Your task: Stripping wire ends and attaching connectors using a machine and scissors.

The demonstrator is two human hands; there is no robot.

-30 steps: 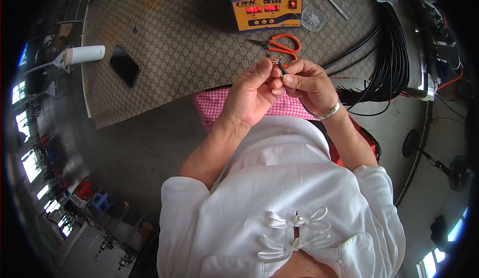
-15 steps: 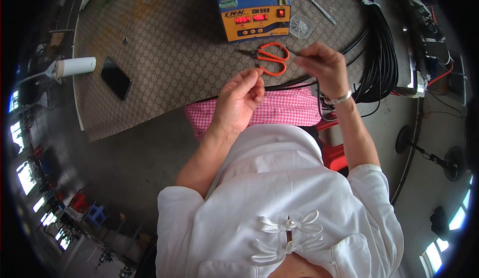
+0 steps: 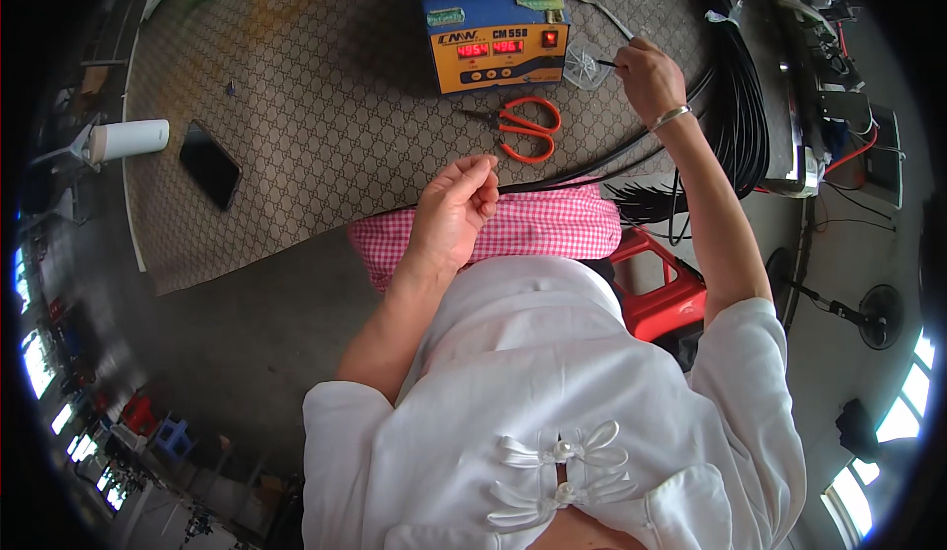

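Nearest, the left hand [image 3: 456, 205] pinches a thin black wire [image 3: 582, 170] at the surface's [image 3: 296, 106] edge. Beyond the orange scissors [image 3: 528, 128], the right hand [image 3: 649, 74] holds the wire's tip beside the orange box [image 3: 501, 49]. The tip is being dipped, I think; next needs a steady hold.

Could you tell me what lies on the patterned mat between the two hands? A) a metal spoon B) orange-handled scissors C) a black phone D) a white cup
B: the orange-handled scissors lie on the patterned mat between the left hand and right hand.
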